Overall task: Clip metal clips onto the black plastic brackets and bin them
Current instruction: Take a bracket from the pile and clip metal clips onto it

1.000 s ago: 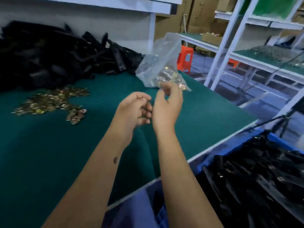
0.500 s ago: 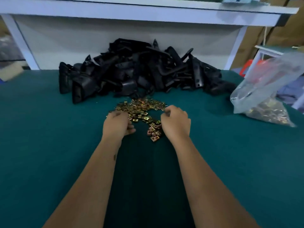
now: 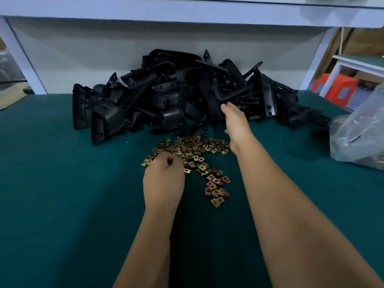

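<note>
A heap of black plastic brackets [image 3: 178, 100] lies at the back of the green table [image 3: 62, 194]. In front of it spreads a pile of small brass-coloured metal clips [image 3: 193, 146], with a trail of them toward me. My left hand [image 3: 164, 179] sits knuckles-up at the near left edge of the clips, its fingers curled down and pinching among them; what it holds is hidden under the hand. My right hand [image 3: 234, 123] stretches forward over the clips, its fingertips touching a bracket at the front of the heap, fingers fairly straight.
A clear plastic bag [image 3: 357, 134] with more clips lies at the right edge of the table. A white shelf [image 3: 187, 11] runs low overhead, with white posts [image 3: 22, 59] at both back corners. Orange stools [image 3: 336, 88] stand beyond the table at right.
My view swung from the bag at the right to the heap. Both hands dropped onto the clips, then my right hand left them and reached forward to the brackets. The left hand stayed.
</note>
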The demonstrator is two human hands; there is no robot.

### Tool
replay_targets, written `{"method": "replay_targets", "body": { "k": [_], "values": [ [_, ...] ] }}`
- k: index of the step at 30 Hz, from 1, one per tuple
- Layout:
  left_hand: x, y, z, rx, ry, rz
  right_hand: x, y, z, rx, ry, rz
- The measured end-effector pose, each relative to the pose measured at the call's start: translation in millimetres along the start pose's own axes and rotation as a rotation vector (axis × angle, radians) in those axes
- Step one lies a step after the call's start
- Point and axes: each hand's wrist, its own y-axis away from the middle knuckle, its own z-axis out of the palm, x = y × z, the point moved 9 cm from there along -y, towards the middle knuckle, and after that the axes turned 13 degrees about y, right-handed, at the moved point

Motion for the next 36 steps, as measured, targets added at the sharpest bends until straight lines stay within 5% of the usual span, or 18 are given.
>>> {"method": "replay_targets", "body": {
  "k": [8,17,21,29,33,36],
  "values": [
    [2,4,2,-0.029,0.006,0.000,14,80,-61,0.561,-0.270,-0.160],
    [8,21,9,-0.158,0.069,0.019,24,161,-75,0.695,-0.265,-0.341],
    [6,23,10,-0.185,0.084,0.016,7,162,-66,0.606,-0.021,-0.486],
    [2,18,10,-0.176,0.140,0.011,9,144,-56,0.537,0.442,-0.377],
    [3,16,10,-0.165,0.222,-0.009,-12,163,-45,0.479,0.222,-0.619],
    [1,12,0,-0.094,0.458,-0.059,-12,162,-24,0.239,-0.183,-0.589]
  ]
}}
